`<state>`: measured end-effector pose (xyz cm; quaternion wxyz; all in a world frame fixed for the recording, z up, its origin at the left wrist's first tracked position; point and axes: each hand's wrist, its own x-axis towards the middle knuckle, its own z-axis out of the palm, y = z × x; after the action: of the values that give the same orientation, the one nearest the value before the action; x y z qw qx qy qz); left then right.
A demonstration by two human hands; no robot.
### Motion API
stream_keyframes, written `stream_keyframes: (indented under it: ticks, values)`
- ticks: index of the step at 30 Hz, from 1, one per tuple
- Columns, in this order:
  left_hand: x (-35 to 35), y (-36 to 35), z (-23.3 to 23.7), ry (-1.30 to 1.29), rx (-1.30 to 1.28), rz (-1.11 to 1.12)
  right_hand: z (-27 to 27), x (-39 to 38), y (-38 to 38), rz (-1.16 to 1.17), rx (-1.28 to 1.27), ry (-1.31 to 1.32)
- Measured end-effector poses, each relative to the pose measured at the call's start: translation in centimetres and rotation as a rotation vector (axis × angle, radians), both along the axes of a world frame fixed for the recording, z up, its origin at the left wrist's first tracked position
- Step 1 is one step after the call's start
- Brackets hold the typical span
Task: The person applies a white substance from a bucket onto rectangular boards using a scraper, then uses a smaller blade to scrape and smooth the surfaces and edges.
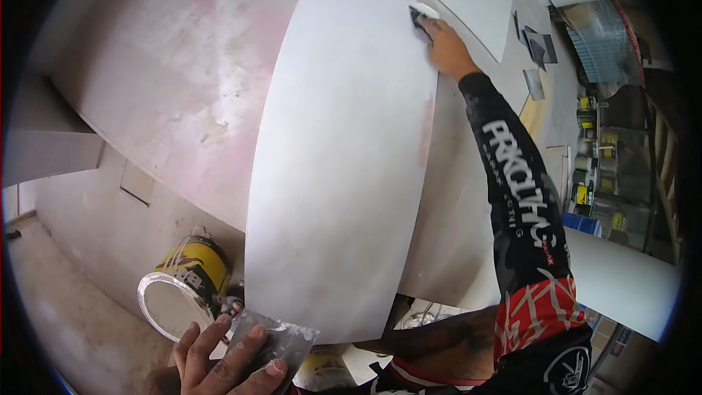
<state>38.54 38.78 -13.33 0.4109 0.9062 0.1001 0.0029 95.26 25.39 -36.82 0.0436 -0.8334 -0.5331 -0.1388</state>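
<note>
A long white panel (pixel 336 153) with slightly curved sides lies on the large stained table (pixel 183 88). Near the panel's upper right corner, my right hand (pixel 447 47) grips a small dark spreader, whose edge touches the surface beside a bright white smear. At the bottom of the view, my left hand (pixel 227 366) holds a grey metal plate (pixel 274 344) spotted with pale paste, close to the panel's lower left corner. Faint pink patches show along the panel's right edge.
A yellow and black can (pixel 191 267) with a pale lid stands left of the panel. Another white panel (pixel 479 0) lies at the upper right, near dark sheets (pixel 540 47). Shelves with cans (pixel 585 194) stand at the far right.
</note>
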Motion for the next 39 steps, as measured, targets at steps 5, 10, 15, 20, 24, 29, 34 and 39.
stream_keyframes:
  ticks: [5, 10, 15, 20, 24, 29, 34, 39]
  values:
    - [0.3, 0.4, -0.2, -0.017, -0.003, -0.001, 6.3, 0.4, -0.5, -0.168, -0.057, 0.325]
    - [0.8, -0.2, 0.1, -0.002, 0.007, -0.001, 7.5, 4.7, 2.2, -0.350, -0.119, 0.398]
    - [0.8, -0.4, -0.2, -0.002, 0.029, 0.018, 6.9, 6.5, 3.9, -0.374, -0.227, 0.289]
    - [0.7, -0.6, -0.6, -0.047, 0.052, 0.055, 5.8, 7.0, 4.1, -0.414, -0.240, 0.386]
    - [1.0, -0.2, -0.1, -0.024, 0.038, 0.038, 5.8, 6.2, 5.0, -0.361, -0.217, 0.405]
    - [0.9, 0.2, 0.2, 0.038, 0.013, -0.012, 6.6, 4.1, 5.2, -0.287, -0.293, 0.363]
    - [0.4, 0.2, 0.6, 0.044, 0.049, -0.038, 7.5, 2.4, 4.0, -0.312, -0.382, 0.407]
    - [-0.6, 0.1, 1.5, 0.015, -0.015, -0.089, 6.8, -0.2, 1.0, -0.233, -0.390, 0.412]
